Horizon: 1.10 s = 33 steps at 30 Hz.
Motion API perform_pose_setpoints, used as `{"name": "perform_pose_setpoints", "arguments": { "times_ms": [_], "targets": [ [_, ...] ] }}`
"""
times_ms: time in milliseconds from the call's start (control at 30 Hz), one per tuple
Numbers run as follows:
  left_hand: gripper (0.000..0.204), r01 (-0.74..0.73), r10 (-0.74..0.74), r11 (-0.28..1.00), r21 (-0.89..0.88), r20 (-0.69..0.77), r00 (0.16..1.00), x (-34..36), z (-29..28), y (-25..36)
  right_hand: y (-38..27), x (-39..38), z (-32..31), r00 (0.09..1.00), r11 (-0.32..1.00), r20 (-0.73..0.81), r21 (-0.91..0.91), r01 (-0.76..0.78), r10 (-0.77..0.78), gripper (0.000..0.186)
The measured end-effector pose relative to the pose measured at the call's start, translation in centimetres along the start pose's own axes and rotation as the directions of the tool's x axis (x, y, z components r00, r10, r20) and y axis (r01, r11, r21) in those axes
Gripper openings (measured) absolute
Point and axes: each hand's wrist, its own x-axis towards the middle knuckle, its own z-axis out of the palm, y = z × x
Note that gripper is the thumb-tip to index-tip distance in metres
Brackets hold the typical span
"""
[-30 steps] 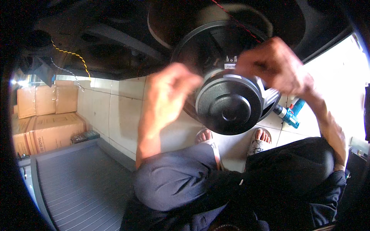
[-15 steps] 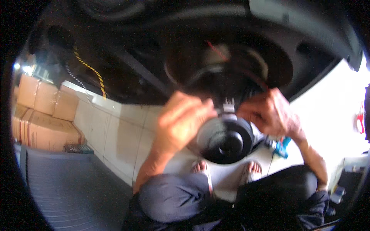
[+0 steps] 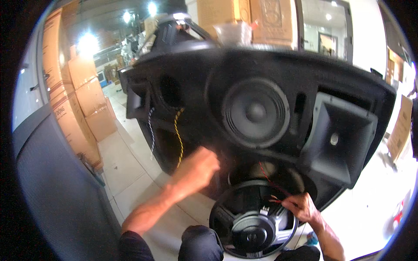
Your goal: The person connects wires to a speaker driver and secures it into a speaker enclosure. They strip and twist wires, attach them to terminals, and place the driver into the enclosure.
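Note:
A large loose woofer (image 3: 250, 222) rests with its magnet side up in front of my knees, below a black speaker cabinet (image 3: 196, 87). My right hand (image 3: 301, 207) pinches the end of a red wire (image 3: 264, 172) just above the woofer's rim, near its terminal (image 3: 264, 210). That wire runs up into the round opening (image 3: 300, 176) in the cabinet. Left of the woofer, my left hand (image 3: 198, 167) is raised before the cabinet, blurred, with fingers curled closed. Whether anything is inside them is hidden.
A smaller mounted speaker (image 3: 256, 112) and a grey horn (image 3: 339, 137) sit in the cabinet. Yellow-black twisted wire (image 3: 177, 135) and white-black twisted wire (image 3: 151, 130) hang at its left. Cardboard boxes (image 3: 89, 95) are stacked at left, beside a grey panel (image 3: 65, 195).
My view has tilted up, showing the cabinet front. My left hand has left the woofer's edge, moving up and left. My right hand stays by the terminal, with the red wire now plainly in its fingers.

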Motion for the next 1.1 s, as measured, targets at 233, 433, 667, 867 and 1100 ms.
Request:
{"name": "perform_pose_setpoints", "arguments": {
  "times_ms": [233,433,667,867,1100],
  "targets": [
    [0.017,-0.067,0.098,0.993,0.096,-0.362,0.927,19.5,-13.6,-7.8,3.2,1.6,5.4,0.972,0.972,-0.07,-0.083,0.22,-0.226,0.02],
    [0.025,0.148,-0.156,0.983,0.111,0.06,0.986,28.7,-11.5,-14.0,4.9,0.2,5.6,0.986,0.997,-0.145,0.022,-0.081,0.083,0.021],
    [0.023,0.199,-0.203,0.966,0.165,0.009,0.979,28.6,-10.1,-14.9,3.7,0.9,5.7,0.966,0.968,-0.131,0.142,-0.207,0.225,0.022],
    [0.029,0.116,-0.144,0.985,-0.125,-0.239,0.96,20.5,-14.9,-7.1,3.6,2.7,4.6,0.973,0.845,-0.039,0.504,-0.178,0.228,0.018],
    [0.016,-0.067,0.033,0.871,-0.487,-0.078,0.996,1.0,7.7,6.1,2.3,2.4,2.6,0.965,0.942,0.179,0.243,-0.231,0.191,0.029]
  ]
}}
